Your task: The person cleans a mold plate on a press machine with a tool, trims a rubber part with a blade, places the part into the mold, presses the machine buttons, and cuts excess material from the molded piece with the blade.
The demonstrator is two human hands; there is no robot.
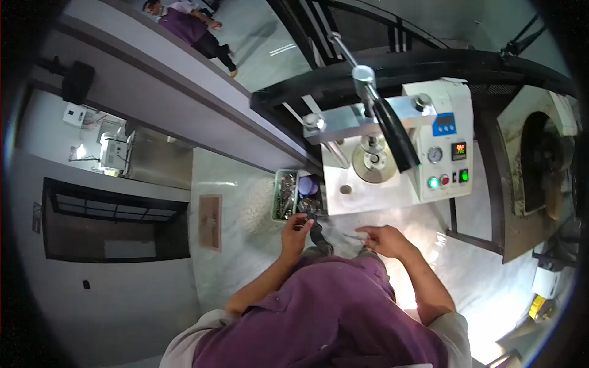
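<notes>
My left hand is beside the near end of a green-rimmed tray filled with small metal parts. Its fingers are curled with the thumb near them; what they hold, if anything, is too small to name. My right hand is in front of my body, its fingers closed on a thin, pointed tool that sticks out to the left. In front of me stands a white press machine with a black-handled lever, a round plate, a gauge, displays and lit buttons.
A purple round object lies right of the tray. Behind the machine runs a black frame. At the right is a machine with a dark round opening. Another person is at the upper left, beyond the wall.
</notes>
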